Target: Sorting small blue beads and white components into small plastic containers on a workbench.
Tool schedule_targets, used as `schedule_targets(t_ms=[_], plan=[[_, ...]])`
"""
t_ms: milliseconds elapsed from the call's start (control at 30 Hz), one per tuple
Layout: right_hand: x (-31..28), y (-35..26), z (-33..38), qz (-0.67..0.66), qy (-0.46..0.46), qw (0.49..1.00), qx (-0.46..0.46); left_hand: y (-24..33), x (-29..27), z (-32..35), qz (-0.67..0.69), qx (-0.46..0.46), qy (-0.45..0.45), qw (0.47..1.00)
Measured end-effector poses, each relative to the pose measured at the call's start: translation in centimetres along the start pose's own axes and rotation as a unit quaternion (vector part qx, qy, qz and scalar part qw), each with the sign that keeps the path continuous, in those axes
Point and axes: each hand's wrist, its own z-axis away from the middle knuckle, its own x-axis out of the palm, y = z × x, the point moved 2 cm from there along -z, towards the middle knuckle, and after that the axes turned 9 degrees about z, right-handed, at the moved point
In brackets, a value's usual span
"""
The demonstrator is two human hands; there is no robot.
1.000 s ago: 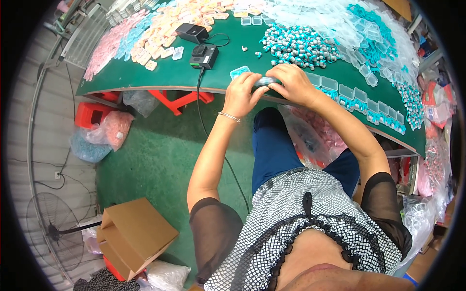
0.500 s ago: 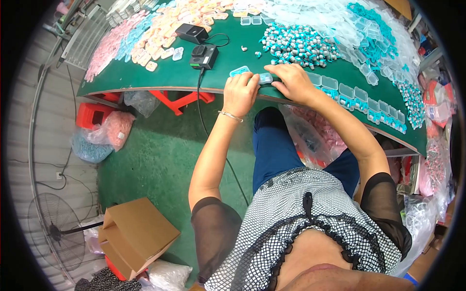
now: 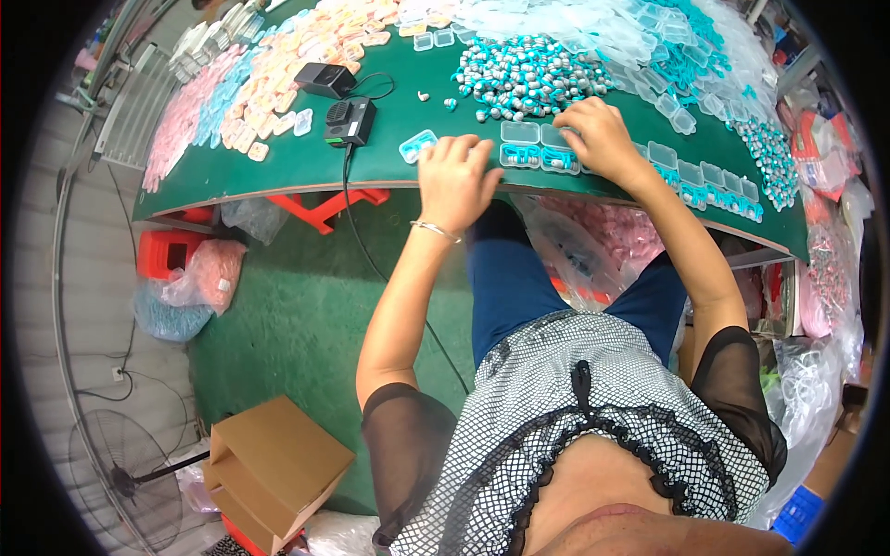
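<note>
1. Holds the left hand point(image 3: 454, 181) at upper centre of the frame, back upward, fingers loosely bent and relaxed, thumb spread away from them.
2. Has a small clear case point(image 3: 416, 145), teal inside, just left of those fingers, lying flat on the green table point(image 3: 306, 165).
3. Reaches with the right hand point(image 3: 604, 139), right of upper centre, fingers bent over the row of lidded cases point(image 3: 520, 156); cannot tell for certain, from this view, about a grip on any lid.
4. Has that row along the near table edge, from upper centre toward the right, lids raised, teal pieces inside.
5. Heaped beyond the hands, near the top: a pile of grey-and-teal pieces point(image 3: 528, 79), with translucent plastic point(image 3: 603, 32) above and to its right.
6. Set left of upper centre: two black devices point(image 3: 349, 122), the nearer with a black cable point(image 3: 378, 273) running downward.
7. Spread at upper left: orange cases point(image 3: 345, 39), then blue and pink pieces point(image 3: 185, 107).
8. Placed at lower left: a cardboard box point(image 3: 297, 454), beside a fan point(image 3: 119, 482).
</note>
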Motion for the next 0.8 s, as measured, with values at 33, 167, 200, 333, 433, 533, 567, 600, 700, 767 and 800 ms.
schedule_targets(t_ms=[33, 167, 200, 333, 433, 533, 567, 600, 700, 767, 800], plan=[[0.2, -0.3, -0.1, -0.01, -0.008, 1.0, 0.007, 0.9, 0.4, -0.5, 0.003, 0.004, -0.008, 1.0], [0.6, -1.6, -0.9, 0.002, 0.006, 1.0, -0.006, 1.3, 2.2, -1.0, -0.001, -0.009, -0.032, 0.999], [0.8, -1.9, -1.0, 0.001, 0.007, 1.0, -0.005, 1.3, 2.2, -1.0, -0.002, -0.008, -0.033, 0.999], [1.4, -2.7, -1.3, 0.035, -0.009, 0.999, -0.008, 1.4, 2.3, -1.1, -0.007, 0.002, -0.036, 0.999], [1.7, -3.3, -1.4, 0.063, -0.021, 0.998, -0.013, 1.4, 2.1, -1.0, -0.011, 0.004, -0.031, 0.999], [2.0, -3.9, -1.7, 0.09, -0.019, 0.996, -0.013, 1.4, 1.9, -0.7, -0.005, 0.0, -0.026, 1.0], [2.0, -4.1, -1.8, 0.098, -0.007, 0.995, -0.013, 1.4, 1.9, -0.7, 0.001, -0.004, -0.021, 1.0], [2.1, -4.2, -1.9, 0.097, -0.008, 0.995, -0.013, 1.3, 1.8, -0.6, 0.001, -0.004, -0.021, 1.0], [2.4, -4.3, -2.2, 0.106, -0.041, 0.994, -0.003, 1.3, 1.6, -0.7, 0.005, -0.009, -0.021, 1.0], [2.6, -4.0, -2.1, 0.09, -0.045, 0.995, 0.018, 1.1, 1.8, -0.7, -0.003, -0.035, -0.069, 0.997], [2.7, -3.9, -2.1, 0.09, -0.045, 0.995, 0.017, 1.1, 1.9, -0.7, -0.004, -0.036, -0.069, 0.997]])
